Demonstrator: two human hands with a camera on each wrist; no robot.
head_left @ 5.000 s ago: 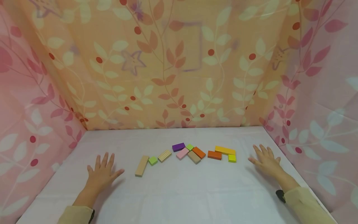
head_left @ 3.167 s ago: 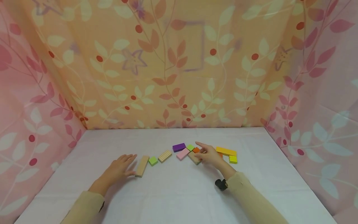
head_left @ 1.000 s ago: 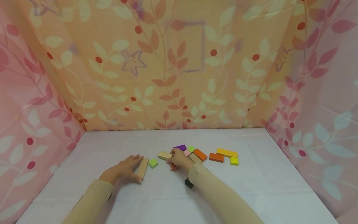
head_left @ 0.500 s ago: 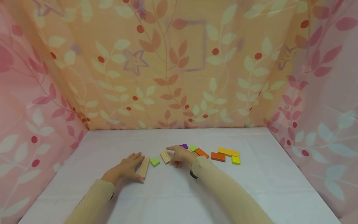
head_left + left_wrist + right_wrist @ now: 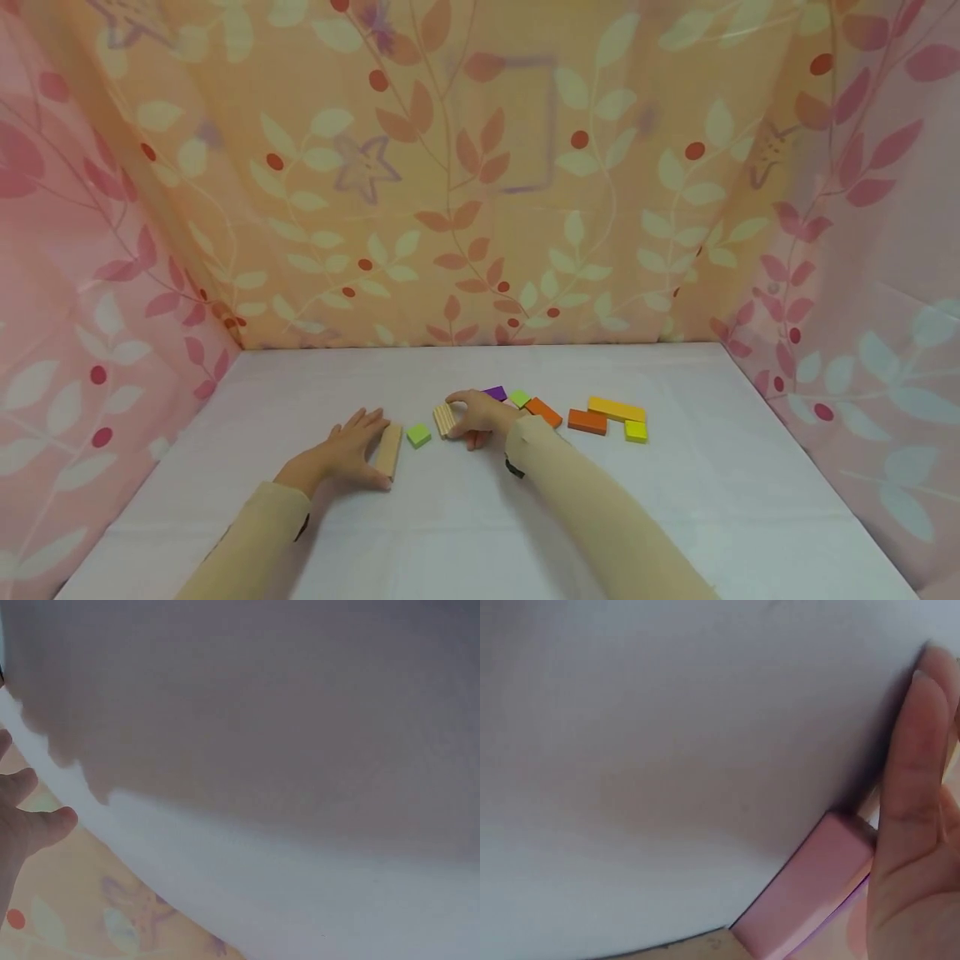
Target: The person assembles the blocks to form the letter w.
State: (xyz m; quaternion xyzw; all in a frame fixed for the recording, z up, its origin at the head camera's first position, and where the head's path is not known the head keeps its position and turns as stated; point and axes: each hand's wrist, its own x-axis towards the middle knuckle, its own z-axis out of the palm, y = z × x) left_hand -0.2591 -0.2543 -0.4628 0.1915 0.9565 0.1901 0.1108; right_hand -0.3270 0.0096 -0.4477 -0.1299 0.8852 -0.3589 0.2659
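1. Ridged wooden block (image 5: 442,420): it lies near the middle of the white table (image 5: 480,533), between a green block (image 5: 419,436) and the right hand (image 5: 480,412).

2. The right hand pinches this block, index finger at its far end and thumb near its close end. The hold looks to be on the ends only, so uneven pressure could swivel the block or let it slip out.

3. The left hand (image 5: 351,450) spans the plain wooden block (image 5: 388,452) lengthwise, thumb at the near end, fingers by the far end. Whether it grips or merely rests there, I cannot tell; the left wrist view shows only some fingers. If the touch is light, a small nudge could turn or topple the block.

4. The pink block (image 5: 810,885) sits right beside the right hand's palm in the right wrist view. A backward sweep of that hand could push it into the purple block (image 5: 496,392) and the orange block (image 5: 544,412), scattering the cluster.

5. The green block stands loose between both hands. Bringing them together carelessly could trap or shove it.

6. The right hand also hides part of the cluster, so a bump there could go unnoticed.
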